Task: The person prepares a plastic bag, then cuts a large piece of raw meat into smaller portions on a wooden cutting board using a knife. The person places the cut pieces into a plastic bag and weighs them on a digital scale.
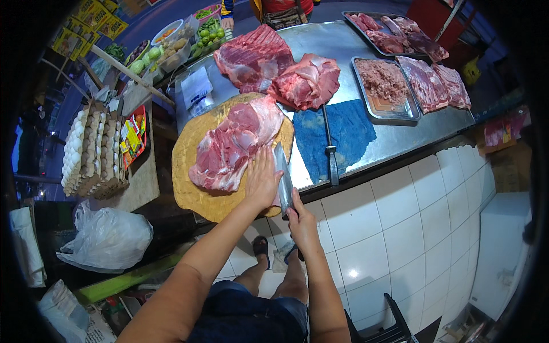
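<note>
A large slab of raw meat (231,140) lies on a round wooden chopping board (186,140). Flat on its near right edge rests my left hand (263,178), fingers stretched out and gripping nothing. My right hand (303,223) is wrapped round the handle of a knife (285,183), whose broad blade points away from me beside my left hand, at the board's right edge. To the right, a sharpening steel (331,151) with a dark handle lies across a blue cloth (306,140) on the metal table (326,43).
Two big meat pieces (254,57) sit beyond the board, near plastic bags (197,86). Rightward are a tray of minced meat (383,86), meat slabs (426,86) and another meat tray (394,34). Stacked eggs (94,151) stand left. A person (283,11) is across the table.
</note>
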Tool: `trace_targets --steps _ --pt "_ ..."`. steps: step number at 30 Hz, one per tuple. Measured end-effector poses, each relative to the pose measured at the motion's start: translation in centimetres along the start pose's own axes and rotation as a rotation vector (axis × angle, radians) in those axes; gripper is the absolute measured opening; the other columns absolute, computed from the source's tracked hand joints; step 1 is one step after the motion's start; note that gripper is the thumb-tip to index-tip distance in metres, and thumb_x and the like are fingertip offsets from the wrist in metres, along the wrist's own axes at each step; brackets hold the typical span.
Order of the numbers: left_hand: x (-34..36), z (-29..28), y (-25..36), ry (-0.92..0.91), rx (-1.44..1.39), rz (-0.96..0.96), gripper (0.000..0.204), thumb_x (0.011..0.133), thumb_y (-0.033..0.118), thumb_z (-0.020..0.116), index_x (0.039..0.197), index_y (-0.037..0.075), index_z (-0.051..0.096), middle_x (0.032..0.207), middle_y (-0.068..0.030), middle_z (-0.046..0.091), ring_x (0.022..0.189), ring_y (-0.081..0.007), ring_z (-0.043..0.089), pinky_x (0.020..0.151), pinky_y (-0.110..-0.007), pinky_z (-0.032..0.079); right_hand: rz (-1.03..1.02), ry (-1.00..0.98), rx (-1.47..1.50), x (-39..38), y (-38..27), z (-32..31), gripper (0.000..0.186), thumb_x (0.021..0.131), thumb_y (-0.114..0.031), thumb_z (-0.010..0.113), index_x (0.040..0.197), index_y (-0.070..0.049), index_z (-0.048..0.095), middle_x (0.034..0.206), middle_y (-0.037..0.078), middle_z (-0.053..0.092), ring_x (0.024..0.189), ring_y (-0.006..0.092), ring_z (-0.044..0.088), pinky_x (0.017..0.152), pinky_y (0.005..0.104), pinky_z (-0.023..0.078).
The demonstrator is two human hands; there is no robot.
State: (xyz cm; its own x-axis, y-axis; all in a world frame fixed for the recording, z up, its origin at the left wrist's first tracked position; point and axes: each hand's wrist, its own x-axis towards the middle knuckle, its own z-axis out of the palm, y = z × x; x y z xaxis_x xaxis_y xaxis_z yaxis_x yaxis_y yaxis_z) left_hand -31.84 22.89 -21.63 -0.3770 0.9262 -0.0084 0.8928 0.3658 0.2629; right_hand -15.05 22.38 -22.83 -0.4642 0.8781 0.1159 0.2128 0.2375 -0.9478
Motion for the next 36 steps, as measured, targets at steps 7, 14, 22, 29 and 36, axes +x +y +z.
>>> trace_targets --steps 7,14,22,29,36 --pt "-0.2 -0.2 -0.1 -0.015 -0.023 0.019 0.077 0.100 0.034 0.051 0.155 -0.006 0.014 0.162 -0.0241 0.019 0.151 -0.0354 0.018 0.122 -0.051 0.014 0.551 -0.219 0.330 0.6 -2.2 -0.9 0.060 0.099 -0.007 0.053 0.155 -0.024 0.037 0.064 0.001 0.050 0.046 0.0083 0.045 0.039 0.0277 0.040" --pt "-0.2 -0.6 -0.3 -0.040 0.018 0.042 0.079 0.099 0.035 0.052 0.155 -0.006 0.014 0.162 -0.0243 0.018 0.151 -0.0356 0.016 0.122 -0.052 0.014 0.534 -0.217 0.289 0.3 -3.4 -0.5 0.060 0.100 -0.007 0.052 0.155 -0.024 0.034 0.064 0.000 0.050 0.045 0.0078 0.044 0.038 0.0262 0.040" --pt "-0.3 -1.0 -0.2 -0.081 0.035 0.074 0.080 0.100 0.037 0.050 0.154 -0.008 0.013 0.162 -0.0262 0.016 0.151 -0.0392 0.015 0.121 -0.054 0.012 0.611 -0.185 0.362 -1.5 -4.2 -0.1 0.064 0.099 -0.009 0.055 0.155 -0.029 0.034 0.066 0.002 0.053 0.051 0.0083 0.047 0.041 0.0274 0.042" --pt "-0.3 -1.1 -0.3 -0.076 0.041 0.080 0.082 0.099 0.039 0.052 0.155 -0.006 0.013 0.162 -0.0254 0.014 0.152 -0.0391 0.013 0.120 -0.056 0.015 0.659 -0.199 0.376 -1.5 -2.8 0.9 0.062 0.098 -0.010 0.055 0.155 -0.028 0.035 0.063 0.002 0.052 0.048 0.0095 0.046 0.040 0.0284 0.042" --pt "-0.1 -1.6 -0.2 -0.127 0.044 0.078 0.082 0.099 0.042 0.052 0.156 -0.002 0.013 0.163 -0.0231 0.014 0.152 -0.0391 0.011 0.120 -0.057 0.016 0.557 -0.162 0.238 -4.9 -3.2 1.5 0.064 0.099 -0.007 0.054 0.156 -0.029 0.033 0.071 0.002 0.054 0.048 0.0077 0.046 0.039 0.0263 0.040"
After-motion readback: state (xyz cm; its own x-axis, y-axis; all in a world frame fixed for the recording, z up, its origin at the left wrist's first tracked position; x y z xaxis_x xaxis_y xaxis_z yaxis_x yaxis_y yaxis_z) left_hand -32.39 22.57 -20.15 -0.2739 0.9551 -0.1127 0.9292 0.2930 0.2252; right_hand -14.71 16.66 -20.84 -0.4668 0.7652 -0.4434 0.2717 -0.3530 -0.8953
